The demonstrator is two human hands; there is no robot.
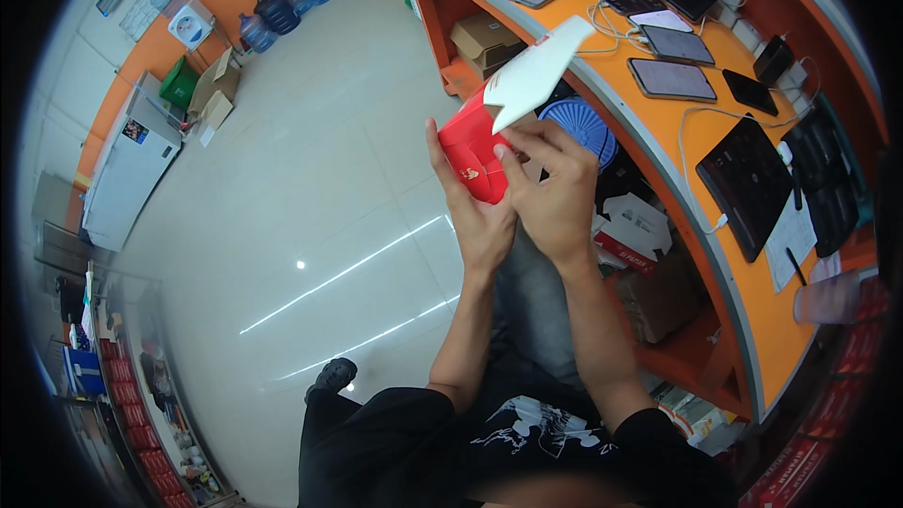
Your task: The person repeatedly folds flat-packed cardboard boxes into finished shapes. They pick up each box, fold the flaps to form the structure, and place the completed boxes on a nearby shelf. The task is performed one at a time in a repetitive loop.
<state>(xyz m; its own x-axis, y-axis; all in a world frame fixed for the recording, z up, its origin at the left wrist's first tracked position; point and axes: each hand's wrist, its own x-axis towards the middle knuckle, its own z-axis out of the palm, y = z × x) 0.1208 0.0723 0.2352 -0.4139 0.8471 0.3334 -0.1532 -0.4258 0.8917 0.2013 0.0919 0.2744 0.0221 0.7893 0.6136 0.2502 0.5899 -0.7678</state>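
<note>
In front of my body I hold a small red cardboard box [466, 143] with a white-faced flap [538, 72] sticking up and away to the right. My left hand [484, 224] cups the box from below, with its fingers along the left side. On the near right side, my right hand [557, 190] grips the box, thumb against the red panel and fingers bent behind its edge. Part of the box is hidden by the right fingers, and what it contains does not show.
An orange counter [649, 113] curves along my right, carrying several phones, a tablet [746, 186] and tangled charging cables. Under it are a blue basket [580, 129], a white and red carton [635, 230] and a brown box [482, 41]. Water jugs [276, 13] line the far wall.
</note>
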